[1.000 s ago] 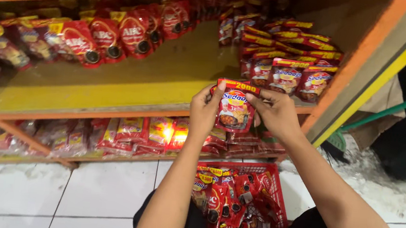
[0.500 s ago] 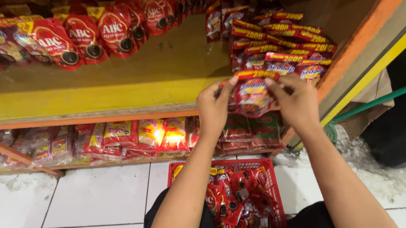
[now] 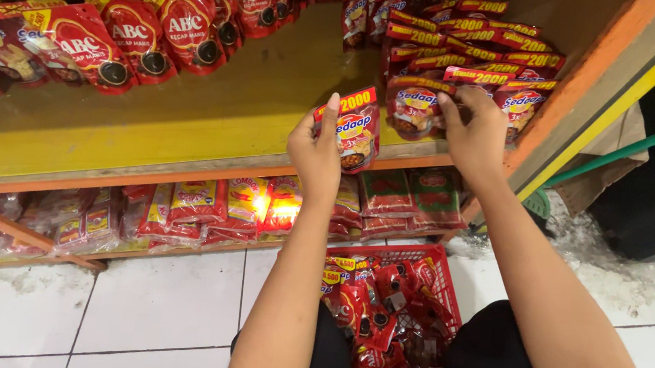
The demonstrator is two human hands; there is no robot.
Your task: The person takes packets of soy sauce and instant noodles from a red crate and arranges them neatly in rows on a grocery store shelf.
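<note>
Left hand (image 3: 316,149) now holds sachet (image 3: 353,130) alone; right hand (image 3: 476,134) moved, fingers spread on shelf stack (image 3: 466,69).

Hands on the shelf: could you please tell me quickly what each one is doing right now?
Left hand: closed on a red sachet, held upright.
Right hand: fingers resting on the sachet stack; a firm grip cannot be told.

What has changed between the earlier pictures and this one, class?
The hands have parted: the left hand alone now holds the sachet at the shelf edge, while the right hand has let go and moved right onto the stacked sachets. The red basket stays between the knees.
</note>
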